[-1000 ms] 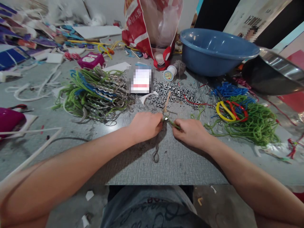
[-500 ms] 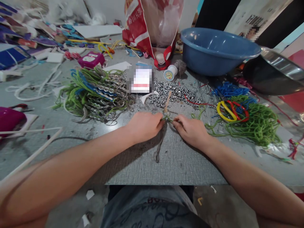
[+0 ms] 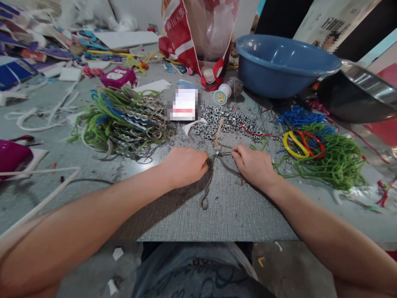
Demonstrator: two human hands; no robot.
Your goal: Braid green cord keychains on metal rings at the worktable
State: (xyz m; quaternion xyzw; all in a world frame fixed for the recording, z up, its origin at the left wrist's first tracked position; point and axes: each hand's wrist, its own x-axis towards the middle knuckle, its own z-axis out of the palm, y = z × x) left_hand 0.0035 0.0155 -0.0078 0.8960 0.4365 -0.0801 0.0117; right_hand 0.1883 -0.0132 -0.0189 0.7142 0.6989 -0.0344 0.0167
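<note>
Both hands work at the middle of the table on thin cords. My left hand (image 3: 187,165) is closed on one side of a green cord (image 3: 227,153), and my right hand (image 3: 254,164) pinches its other side, so the cord stretches between them. A small shiny metal nut (image 3: 218,153) appears to sit where the cords cross. From there a grey cord (image 3: 207,191) hangs toward me and ends in a small loop on the table. A thin tan stick (image 3: 219,130) lies just beyond, among many loose metal nuts (image 3: 214,124).
Left lies a bundle of green, blue and grey cords (image 3: 114,114); behind it is a phone with a blurred screen (image 3: 185,103). Right are scissors with yellow and red handles (image 3: 296,145) on green cord (image 3: 338,161). A blue basin (image 3: 279,70), thread spool (image 3: 221,95) and red bag (image 3: 176,33) stand behind.
My hands have drawn apart, the right moving right and the left slightly left. The green cord between them is pulled straighter, and the nut at the crossing shows.
</note>
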